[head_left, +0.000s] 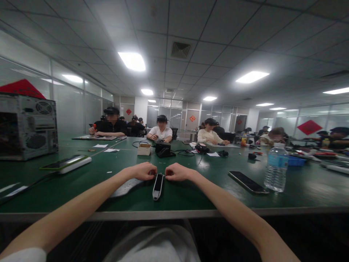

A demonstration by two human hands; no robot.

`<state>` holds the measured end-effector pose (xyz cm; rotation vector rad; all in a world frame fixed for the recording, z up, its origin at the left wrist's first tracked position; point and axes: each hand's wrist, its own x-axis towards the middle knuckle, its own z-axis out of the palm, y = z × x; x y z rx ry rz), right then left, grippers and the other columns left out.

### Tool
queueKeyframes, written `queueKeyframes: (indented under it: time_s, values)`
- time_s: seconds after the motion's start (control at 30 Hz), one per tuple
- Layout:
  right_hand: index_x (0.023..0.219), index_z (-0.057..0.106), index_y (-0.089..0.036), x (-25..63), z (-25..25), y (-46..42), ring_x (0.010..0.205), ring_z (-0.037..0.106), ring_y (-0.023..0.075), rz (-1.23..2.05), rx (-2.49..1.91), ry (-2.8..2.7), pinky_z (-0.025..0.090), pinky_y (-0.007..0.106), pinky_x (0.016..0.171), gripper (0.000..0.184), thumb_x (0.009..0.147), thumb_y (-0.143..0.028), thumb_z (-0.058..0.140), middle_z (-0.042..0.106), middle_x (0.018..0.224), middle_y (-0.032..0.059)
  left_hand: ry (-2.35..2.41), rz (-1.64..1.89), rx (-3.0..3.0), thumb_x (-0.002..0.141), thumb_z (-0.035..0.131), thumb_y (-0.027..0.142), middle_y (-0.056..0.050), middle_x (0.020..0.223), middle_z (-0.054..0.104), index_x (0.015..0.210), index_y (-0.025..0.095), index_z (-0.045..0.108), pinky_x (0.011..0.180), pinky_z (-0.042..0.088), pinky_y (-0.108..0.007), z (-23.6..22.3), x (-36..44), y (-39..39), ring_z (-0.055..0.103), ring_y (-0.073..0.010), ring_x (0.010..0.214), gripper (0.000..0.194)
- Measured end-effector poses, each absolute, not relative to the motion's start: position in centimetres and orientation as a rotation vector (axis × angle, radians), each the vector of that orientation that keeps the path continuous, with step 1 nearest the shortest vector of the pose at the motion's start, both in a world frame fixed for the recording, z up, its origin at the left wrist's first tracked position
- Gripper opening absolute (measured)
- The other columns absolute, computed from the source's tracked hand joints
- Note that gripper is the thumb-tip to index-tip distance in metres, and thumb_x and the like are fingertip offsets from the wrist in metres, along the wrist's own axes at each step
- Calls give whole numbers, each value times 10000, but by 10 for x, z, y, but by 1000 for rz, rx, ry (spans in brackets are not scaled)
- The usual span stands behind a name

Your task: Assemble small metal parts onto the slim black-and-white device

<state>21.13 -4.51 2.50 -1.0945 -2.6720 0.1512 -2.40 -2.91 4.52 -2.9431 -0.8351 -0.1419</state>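
Note:
A narrow white device with a black strip along its top [157, 186] lies on the green table, its rounded near end pointing toward me. My left hand [144, 171] is at the left of its far end, with fingers curled and pressed together. Opposite it, my right hand [176, 171] has its fingers closed against the right side of that end. Both hands' fingertips are partly hidden, and small details between them are too small to make out. Under my left forearm lies a pale, flat, crumpled-looking piece [128, 187].
To the right are a black phone [248, 182] and a water bottle [276, 169]. A small open box [144, 149] and a black object [163, 149] with cables stand ahead. An opened computer case [40, 127] is at left. Several people sit across the green table [196, 200].

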Motion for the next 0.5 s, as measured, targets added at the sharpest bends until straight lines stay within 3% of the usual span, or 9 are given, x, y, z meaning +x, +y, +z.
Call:
queueKeyframes:
  time_s: [0.5]
  values:
    - [895,694,-139,210,28,-47,684,547,114,98,-1153,-2721,385,204,603,172,786,-236,603,657,812,29,-817,-118,-2895,821,553,205,-7,773,684,909,194,662,607,409,-211,43,-23,-25,614,-148,685,141]
